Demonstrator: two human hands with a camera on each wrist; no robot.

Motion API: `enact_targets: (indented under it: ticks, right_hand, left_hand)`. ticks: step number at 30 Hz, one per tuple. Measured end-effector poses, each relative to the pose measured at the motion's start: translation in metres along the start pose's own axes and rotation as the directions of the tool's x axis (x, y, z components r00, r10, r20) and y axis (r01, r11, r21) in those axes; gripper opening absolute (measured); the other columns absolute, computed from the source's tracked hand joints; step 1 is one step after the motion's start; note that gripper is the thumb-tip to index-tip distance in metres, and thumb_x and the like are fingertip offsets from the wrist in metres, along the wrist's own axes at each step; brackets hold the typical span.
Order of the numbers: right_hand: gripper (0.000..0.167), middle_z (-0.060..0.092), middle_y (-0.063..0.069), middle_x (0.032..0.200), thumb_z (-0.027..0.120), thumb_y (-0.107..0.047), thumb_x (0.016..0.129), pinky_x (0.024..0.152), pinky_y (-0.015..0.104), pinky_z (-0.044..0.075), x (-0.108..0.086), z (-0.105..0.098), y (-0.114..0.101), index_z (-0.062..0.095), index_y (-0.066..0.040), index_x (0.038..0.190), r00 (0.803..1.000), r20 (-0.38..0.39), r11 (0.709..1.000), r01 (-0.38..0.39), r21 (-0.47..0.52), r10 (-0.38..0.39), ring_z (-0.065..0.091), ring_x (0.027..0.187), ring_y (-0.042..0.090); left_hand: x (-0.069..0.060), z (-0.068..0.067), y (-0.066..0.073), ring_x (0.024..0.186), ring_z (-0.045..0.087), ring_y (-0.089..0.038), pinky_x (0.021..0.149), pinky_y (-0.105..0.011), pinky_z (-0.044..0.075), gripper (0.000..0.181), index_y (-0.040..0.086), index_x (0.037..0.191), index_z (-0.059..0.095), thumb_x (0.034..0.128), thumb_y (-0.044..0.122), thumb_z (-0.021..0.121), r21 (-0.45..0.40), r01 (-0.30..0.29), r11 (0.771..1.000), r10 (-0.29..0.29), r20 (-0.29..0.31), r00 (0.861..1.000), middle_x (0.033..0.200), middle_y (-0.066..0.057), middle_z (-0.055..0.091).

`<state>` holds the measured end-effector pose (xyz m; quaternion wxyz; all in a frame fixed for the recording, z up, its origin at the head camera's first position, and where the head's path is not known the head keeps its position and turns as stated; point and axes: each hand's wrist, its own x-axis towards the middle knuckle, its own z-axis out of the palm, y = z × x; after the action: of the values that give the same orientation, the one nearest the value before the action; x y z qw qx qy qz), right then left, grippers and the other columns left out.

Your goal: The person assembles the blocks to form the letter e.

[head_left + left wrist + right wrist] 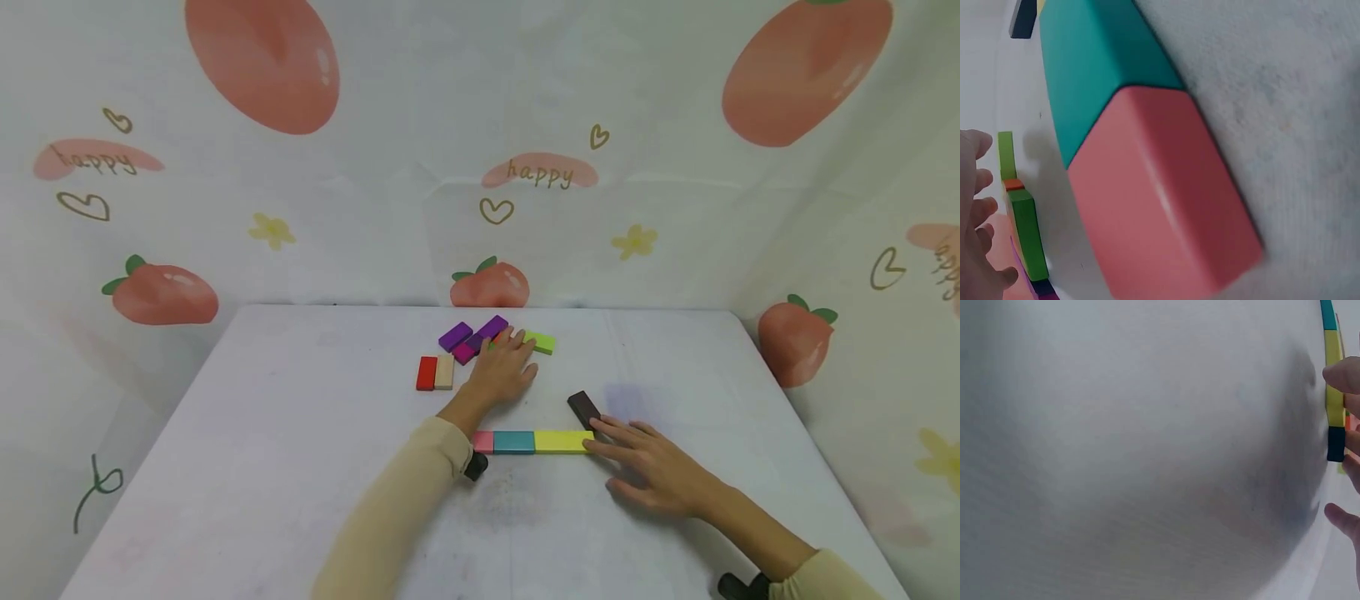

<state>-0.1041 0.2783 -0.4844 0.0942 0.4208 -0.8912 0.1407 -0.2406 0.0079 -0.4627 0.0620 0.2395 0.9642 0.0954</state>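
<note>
1. With left grip (498, 371) spread, partly hiding smooth green rectangular block (1027, 234) near surface's (262, 483) far edge.
2. With right grip (656, 467) spread, covering an end of smooth dark rectangular block (582, 407), nearer right edge.

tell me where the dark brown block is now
In the head view, the dark brown block lies right of centre, slanting just beyond the right end of the yellow block, with the right hand at its near end.

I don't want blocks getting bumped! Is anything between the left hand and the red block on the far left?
Yes, the cream block lies right beside the red block, on the side toward the left hand. Sliding straight sideways would probably bump it.
</note>
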Motion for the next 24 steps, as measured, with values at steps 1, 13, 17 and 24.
enact_targets:
  ticks: [1,13,17,24]
  right_hand:
    - [0.060,0.052,0.012,0.146,0.078,-0.024,0.080,0.092,0.058,0.049,0.0002,0.0000,-0.0001,0.062,-0.018,0.137,1.000,0.001,1.000,-0.003,0.005,0.003,0.048,0.134,0.033]
    - [0.057,0.054,0.011,0.145,0.078,-0.022,0.080,0.091,0.053,0.051,0.0029,-0.0019,0.0003,0.064,-0.019,0.135,1.000,-0.001,1.000,-0.009,0.011,0.009,0.048,0.134,0.031]
    - [0.057,0.053,0.011,0.145,0.078,-0.022,0.080,0.090,0.053,0.051,0.0027,-0.0021,-0.0006,0.064,-0.019,0.134,1.000,0.000,1.000,-0.014,0.008,0.014,0.048,0.134,0.031]
    - [0.057,0.054,0.011,0.145,0.079,-0.022,0.078,0.089,0.053,0.052,0.0026,-0.0025,-0.0018,0.065,-0.019,0.133,1.000,-0.012,1.000,-0.014,0.009,0.014,0.049,0.133,0.032]
  left_hand:
    - [0.0006,0.0006,0.0005,0.152,0.016,-0.024,0.118,-0.057,0.017,0.053,0.020,0.155,0.037,0.1057,0.040,0.037,0.011,0.005,1.000,-0.005,0.008,1.000,0.163,-0.003,0.028]
    - [0.0023,0.0010,0.0060,0.153,0.009,-0.021,0.119,-0.058,0.009,0.057,0.025,0.158,0.030,0.1052,0.046,0.037,0.074,-0.013,0.997,0.007,0.083,0.996,0.164,0.003,0.022]
    - [0.0020,0.0023,0.0068,0.153,0.009,-0.021,0.120,-0.057,0.010,0.057,0.025,0.158,0.029,0.1051,0.045,0.038,0.075,-0.039,0.996,0.031,0.105,0.994,0.164,0.003,0.022]
    - [-0.0015,0.0027,0.0082,0.153,0.009,-0.021,0.119,-0.057,0.011,0.058,0.024,0.158,0.030,0.1045,0.045,0.040,0.049,-0.087,0.995,0.080,0.129,0.988,0.164,0.002,0.022]
